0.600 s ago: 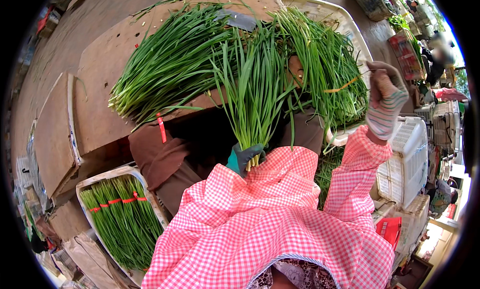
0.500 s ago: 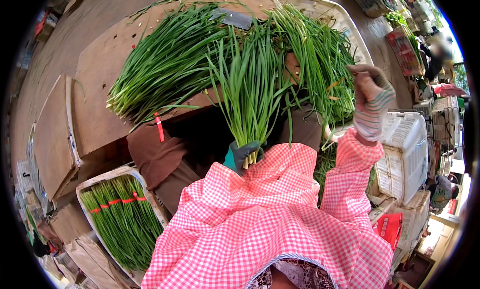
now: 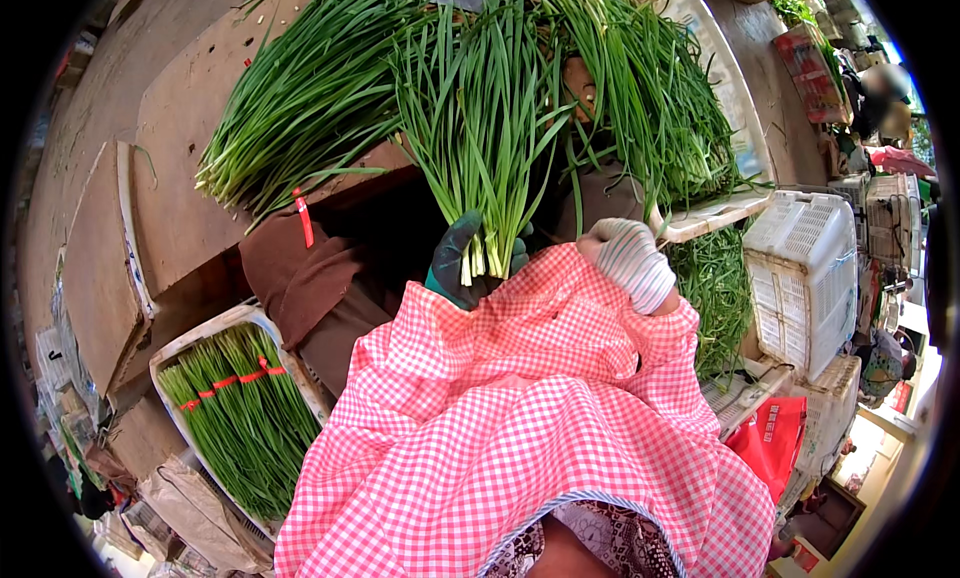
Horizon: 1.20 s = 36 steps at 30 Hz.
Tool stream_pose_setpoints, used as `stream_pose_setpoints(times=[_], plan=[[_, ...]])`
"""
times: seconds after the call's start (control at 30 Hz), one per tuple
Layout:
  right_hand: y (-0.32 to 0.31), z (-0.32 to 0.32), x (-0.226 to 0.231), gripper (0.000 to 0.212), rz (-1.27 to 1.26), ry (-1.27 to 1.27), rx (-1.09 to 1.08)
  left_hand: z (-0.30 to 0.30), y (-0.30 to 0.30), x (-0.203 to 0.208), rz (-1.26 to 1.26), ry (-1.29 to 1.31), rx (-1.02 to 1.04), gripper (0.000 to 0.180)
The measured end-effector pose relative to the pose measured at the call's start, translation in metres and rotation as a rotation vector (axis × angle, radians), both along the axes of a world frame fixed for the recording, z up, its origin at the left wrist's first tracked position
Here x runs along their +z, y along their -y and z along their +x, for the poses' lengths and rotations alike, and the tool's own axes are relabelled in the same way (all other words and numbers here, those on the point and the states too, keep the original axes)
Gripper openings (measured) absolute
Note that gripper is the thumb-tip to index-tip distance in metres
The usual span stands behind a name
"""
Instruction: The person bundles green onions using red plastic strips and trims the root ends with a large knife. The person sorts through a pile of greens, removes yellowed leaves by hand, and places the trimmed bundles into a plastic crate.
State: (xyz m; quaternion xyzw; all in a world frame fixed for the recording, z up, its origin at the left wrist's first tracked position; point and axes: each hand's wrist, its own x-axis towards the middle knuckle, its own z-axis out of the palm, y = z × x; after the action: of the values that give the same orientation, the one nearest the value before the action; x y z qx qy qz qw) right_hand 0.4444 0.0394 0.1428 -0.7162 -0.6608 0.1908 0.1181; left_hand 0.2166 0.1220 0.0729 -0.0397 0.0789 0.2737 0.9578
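My left hand (image 3: 458,268), in a dark green glove, is closed round the pale stem ends of a bunch of garlic chives (image 3: 485,128). The leaves fan up and away from me. To its right, my right hand (image 3: 630,260) is curled in a striped glove with the fingertips bare, close to my pink checked smock and apart from the bunch. Anything within its fingers is hidden. A pile of loose chives (image 3: 300,108) lies on the brown board at the left; another heap (image 3: 650,108) lies at the right, over a white crate.
Red-banded chive bundles (image 3: 245,418) fill a white crate (image 3: 165,363) at lower left. A red tie strip (image 3: 303,218) hangs at the edge of the brown board (image 3: 180,198). White crates (image 3: 805,278) and a red bag (image 3: 770,440) stand at right, beside more greens (image 3: 710,298).
My right hand has come down and left from beside the right heap, and the yellowish leaf it had is no longer visible. My left hand and its bunch have risen slightly in view.
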Motion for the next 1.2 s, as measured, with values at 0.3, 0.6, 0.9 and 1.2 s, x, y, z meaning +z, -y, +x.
stream_pose_setpoints(times=[0.3, 0.6, 0.9, 1.2], plan=[[-0.045, -0.091, 0.037, 0.019, -0.361, -0.205, -0.176, 0.009, 0.011, -0.003, -0.149, -0.291, 0.040, 0.032], [-0.037, -0.082, 0.001, 0.018, -0.130, -0.085, -0.100, 0.024, 0.018, -0.011, 0.245, -0.734, 0.093, 0.014], [-0.018, -0.059, 0.051, 0.005, 0.236, -0.480, -0.058, 0.019, 0.016, -0.028, 0.136, -0.586, 0.064, 0.030], [0.030, 0.088, 0.120, 0.027, 0.839, -0.874, -0.799, 0.019, 0.008, -0.024, 0.162, -0.149, -0.002, 0.049]])
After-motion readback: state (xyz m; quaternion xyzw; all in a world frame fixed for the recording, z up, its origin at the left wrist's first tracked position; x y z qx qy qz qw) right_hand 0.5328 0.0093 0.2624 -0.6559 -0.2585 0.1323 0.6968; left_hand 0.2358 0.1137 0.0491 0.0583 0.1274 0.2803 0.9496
